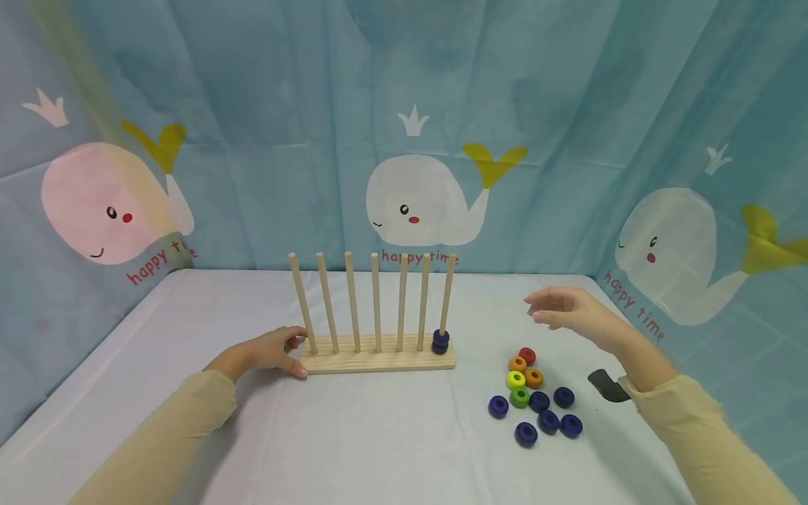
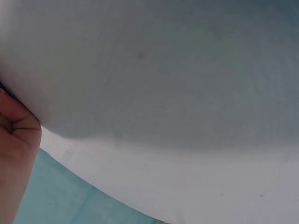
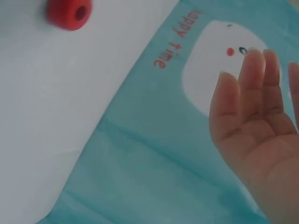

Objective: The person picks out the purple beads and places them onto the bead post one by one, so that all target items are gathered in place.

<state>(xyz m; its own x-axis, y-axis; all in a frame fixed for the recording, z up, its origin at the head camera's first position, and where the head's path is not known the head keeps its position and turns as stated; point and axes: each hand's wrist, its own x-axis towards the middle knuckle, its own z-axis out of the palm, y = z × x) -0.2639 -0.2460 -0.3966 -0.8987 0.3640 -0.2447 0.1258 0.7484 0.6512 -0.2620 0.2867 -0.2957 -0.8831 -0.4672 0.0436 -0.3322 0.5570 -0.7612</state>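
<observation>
A wooden base (image 1: 379, 361) with several upright pegs stands on the table; two dark blue rings (image 1: 440, 341) are stacked on its rightmost peg. My left hand (image 1: 271, 349) grips the base's left end, thumb at the front and fingers behind; in the left wrist view only part of the hand (image 2: 16, 144) shows. Behind the loose rings, my right hand (image 1: 574, 313) hovers above the table, fingers slightly bent, holding nothing. The right wrist view shows its fingers (image 3: 252, 93) apart, with a red ring (image 3: 70, 13) at top left.
Right of the base lie a red ring (image 1: 527, 355), two orange rings (image 1: 534, 379), a yellow ring (image 1: 515, 380), a green ring (image 1: 520, 398) and several dark blue rings (image 1: 548, 421). A whale-print curtain (image 1: 278, 140) surrounds the white table (image 1: 353, 442).
</observation>
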